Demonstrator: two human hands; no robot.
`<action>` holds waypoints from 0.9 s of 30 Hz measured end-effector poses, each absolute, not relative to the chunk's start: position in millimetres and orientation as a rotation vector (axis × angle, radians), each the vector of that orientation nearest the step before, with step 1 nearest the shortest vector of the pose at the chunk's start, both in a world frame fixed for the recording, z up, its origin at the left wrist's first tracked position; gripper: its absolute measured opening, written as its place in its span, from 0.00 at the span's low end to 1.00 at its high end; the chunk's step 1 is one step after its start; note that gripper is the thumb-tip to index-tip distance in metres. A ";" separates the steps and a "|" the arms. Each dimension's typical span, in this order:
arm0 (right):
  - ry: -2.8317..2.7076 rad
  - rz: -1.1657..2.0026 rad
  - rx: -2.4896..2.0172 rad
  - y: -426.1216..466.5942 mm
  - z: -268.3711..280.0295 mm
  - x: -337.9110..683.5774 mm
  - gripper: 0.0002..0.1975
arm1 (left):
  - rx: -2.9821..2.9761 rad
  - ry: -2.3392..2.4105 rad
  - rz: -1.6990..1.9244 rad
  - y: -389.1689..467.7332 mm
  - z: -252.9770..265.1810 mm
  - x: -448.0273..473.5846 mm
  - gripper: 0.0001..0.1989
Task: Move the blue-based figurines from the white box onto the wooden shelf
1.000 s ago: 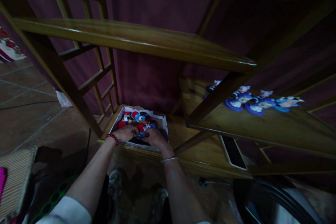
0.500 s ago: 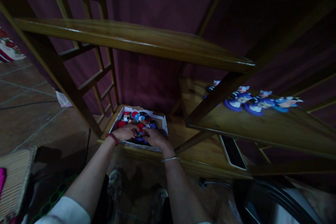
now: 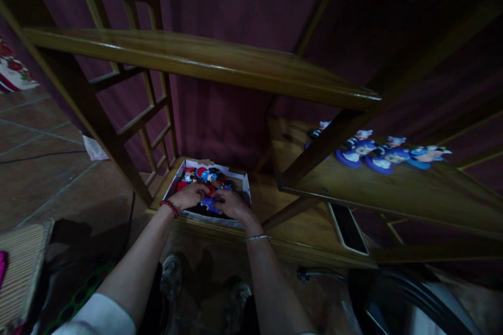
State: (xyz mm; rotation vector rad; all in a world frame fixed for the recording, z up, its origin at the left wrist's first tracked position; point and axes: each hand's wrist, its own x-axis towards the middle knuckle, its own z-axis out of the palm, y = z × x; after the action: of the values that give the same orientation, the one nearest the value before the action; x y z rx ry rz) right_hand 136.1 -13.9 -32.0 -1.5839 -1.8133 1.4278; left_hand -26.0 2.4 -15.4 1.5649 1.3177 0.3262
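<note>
A shallow white box (image 3: 246,188) on the low wooden shelf holds several small figurines in red, blue and black. My left hand (image 3: 189,196), with a red bead bracelet at its wrist, reaches over the box's near left side. Its fingers curl down among the red pieces, and what they pinch is hidden. Over the right part of the box is my right hand (image 3: 232,205), a thin bangle on its wrist. Its bent fingers are closed at the edge of a purple figurine (image 3: 211,205), which lies between the two hands.
Several figurines on purple-blue bases (image 3: 379,159) stand on a higher shelf (image 3: 353,186) to the right. A phone (image 3: 349,227) lies on the low shelf. A wooden beam (image 3: 204,65) crosses above my hands, and a lattice panel (image 3: 151,112) rises at the left.
The purple figurine between my hands now shows more fully. My left fingers have drawn slightly back to the left; my right hand has shifted only a little.
</note>
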 end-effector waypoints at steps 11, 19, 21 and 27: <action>-1.632 1.351 -1.631 -9.0 -35.3 132.3 0.12 | 1.645 1.351 0.317 1.9 -9.8 -25.2 0.19; -1.473 1.327 -1.683 -5.7 -36.1 128.2 0.11 | 1.653 1.269 0.380 8.9 -28.7 -28.0 0.19; -1.415 1.322 -1.675 -5.2 -35.9 126.0 0.11 | 1.658 1.229 0.417 9.7 -30.3 -28.6 0.19; -1.291 1.358 -1.584 -4.8 -34.7 121.3 0.11 | 1.681 1.292 0.479 9.3 -27.9 -29.6 0.16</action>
State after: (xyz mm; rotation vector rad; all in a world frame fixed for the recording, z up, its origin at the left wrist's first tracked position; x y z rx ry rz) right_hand 121.3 -4.8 -34.7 -1.5839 -1.2913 1.3577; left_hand -29.6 9.3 -27.9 1.6812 1.2922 0.4787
